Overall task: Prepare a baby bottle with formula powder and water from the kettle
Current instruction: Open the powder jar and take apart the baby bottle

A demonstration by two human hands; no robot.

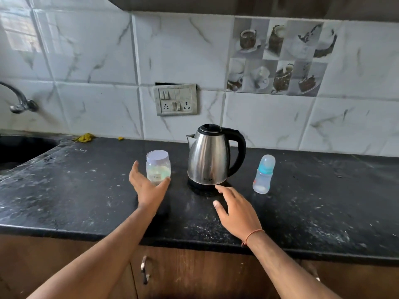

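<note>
Black stone table [86, 190] with formula items set out, hands approaching.
Steel kettle [210, 156] stands mid-table toward the back edge; the capped powder jar [158, 167] is just left of it, the capped baby bottle [263, 173] to its right. Left hand [146, 186] is spread around the jar, holding nothing; right hand [235, 210] hovers relaxed near the kettle base, empty. Risk: a hasty grasp could tip the light jar.

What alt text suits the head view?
An open left hand reaches around a lidded clear plastic jar beside a steel electric kettle; the open right hand hovers near a capped translucent baby bottle on a black stone counter.
</note>
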